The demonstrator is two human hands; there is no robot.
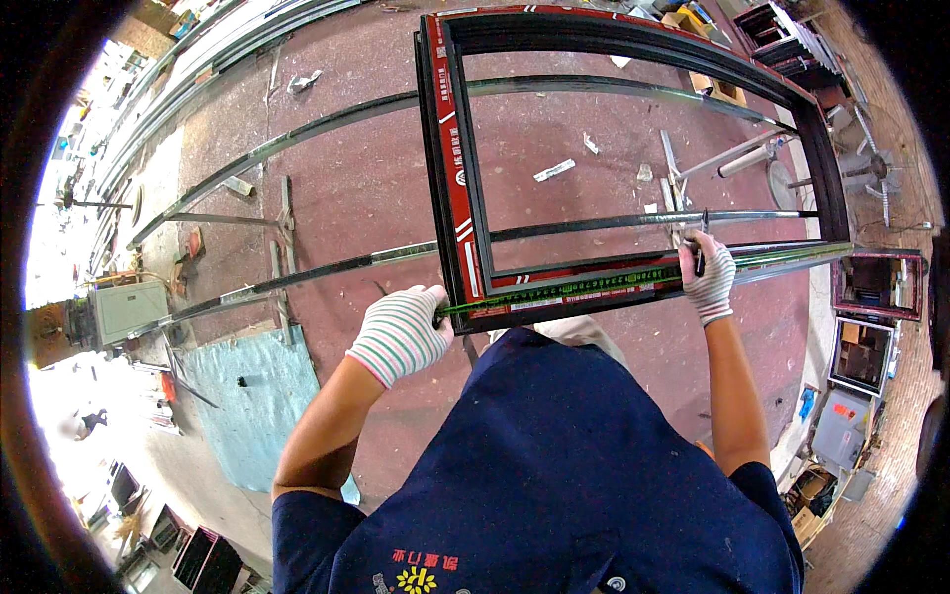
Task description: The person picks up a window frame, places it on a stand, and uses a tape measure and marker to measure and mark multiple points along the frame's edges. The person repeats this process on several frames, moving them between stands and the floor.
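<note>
- Black-and-red rectangular frame sits upper centre to right of the picture, over long metal rails.
- Green tape measure runs along the frame's lower bar, from your left hand out to the right end.
- Your left hand, striped glove, is closed on the tape's left end at the frame's lower-left corner.
- Your right hand, same glove, pinches a slim dark tool above the lower bar, right of centre; can't tell if it also presses the tape.
- Light-blue sheet lies on the reddish floor, lower left.
</note>
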